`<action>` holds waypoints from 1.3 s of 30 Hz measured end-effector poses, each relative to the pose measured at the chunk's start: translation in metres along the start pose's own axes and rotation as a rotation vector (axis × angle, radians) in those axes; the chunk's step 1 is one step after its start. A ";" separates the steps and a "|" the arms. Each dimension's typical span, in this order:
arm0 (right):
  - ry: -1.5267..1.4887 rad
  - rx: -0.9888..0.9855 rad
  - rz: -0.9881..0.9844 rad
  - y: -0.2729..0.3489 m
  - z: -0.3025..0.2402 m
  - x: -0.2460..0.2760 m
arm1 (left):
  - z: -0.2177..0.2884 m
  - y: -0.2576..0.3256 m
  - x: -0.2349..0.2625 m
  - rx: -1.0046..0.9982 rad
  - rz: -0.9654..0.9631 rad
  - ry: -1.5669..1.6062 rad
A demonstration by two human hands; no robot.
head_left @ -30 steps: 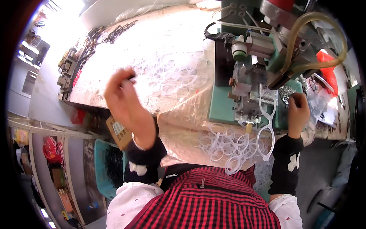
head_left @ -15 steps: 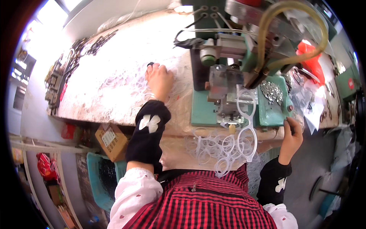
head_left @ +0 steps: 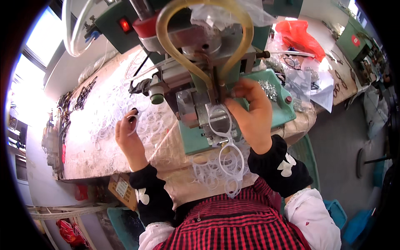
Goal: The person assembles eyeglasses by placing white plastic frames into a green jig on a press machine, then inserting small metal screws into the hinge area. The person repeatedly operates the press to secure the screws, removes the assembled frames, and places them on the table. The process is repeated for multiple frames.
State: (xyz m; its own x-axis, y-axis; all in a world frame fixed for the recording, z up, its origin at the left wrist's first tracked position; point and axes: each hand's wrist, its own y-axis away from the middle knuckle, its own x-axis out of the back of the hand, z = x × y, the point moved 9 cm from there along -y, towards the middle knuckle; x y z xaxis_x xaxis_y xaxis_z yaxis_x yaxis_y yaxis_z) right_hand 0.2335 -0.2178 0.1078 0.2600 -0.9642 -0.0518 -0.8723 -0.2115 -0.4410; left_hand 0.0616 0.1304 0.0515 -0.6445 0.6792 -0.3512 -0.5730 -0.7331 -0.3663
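My left hand (head_left: 130, 139), with dark covers on its fingertips, pinches a clear eyeglass frame (head_left: 134, 130) beside a pile of similar frames (head_left: 110, 121) on the table. My right hand (head_left: 255, 118) is at the bench machine's two upright metal rods (head_left: 213, 89), fingers bent together; whatever they hold is too small to make out. Below those rods another clear eyeglass frame (head_left: 231, 160) sits at the metal fixture, one rim hanging toward me. More clear frames (head_left: 206, 171) lie heaped at the table's front edge, by my checked apron.
A green tray (head_left: 283, 114) right of the machine holds small shiny metal parts (head_left: 268, 89). Beyond it are a red plastic bag (head_left: 300, 39), clear bags and paper. A yellowish hose (head_left: 246, 33) loops above the fixture. A cardboard box (head_left: 123, 189) stands below the table at left.
My right hand has moved from the tray's front corner up to the machine's rods. My left hand has lifted a clear frame from the pile. The view has turned rightward.
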 end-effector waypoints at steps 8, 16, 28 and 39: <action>-0.419 -0.288 -0.109 0.003 -0.005 -0.030 | 0.041 0.036 -0.048 0.148 -0.030 0.205; 0.365 0.057 -0.109 0.007 -0.015 0.046 | 0.010 0.074 -0.078 0.541 0.006 0.064; 1.127 0.259 -0.046 -0.011 0.064 0.064 | 0.016 0.174 -0.214 1.103 -0.801 0.066; 0.819 0.023 0.183 -0.030 0.062 0.110 | 0.003 0.156 -0.242 1.123 -0.499 0.228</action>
State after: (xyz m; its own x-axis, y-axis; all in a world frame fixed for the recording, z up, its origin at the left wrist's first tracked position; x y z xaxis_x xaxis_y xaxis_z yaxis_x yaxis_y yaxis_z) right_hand 0.3143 -0.3078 0.0594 -0.2758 -0.7959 0.5389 -0.8603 -0.0456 -0.5077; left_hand 0.1269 -0.1486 0.0816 -0.1946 0.7997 -0.5680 -0.9168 0.0577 0.3952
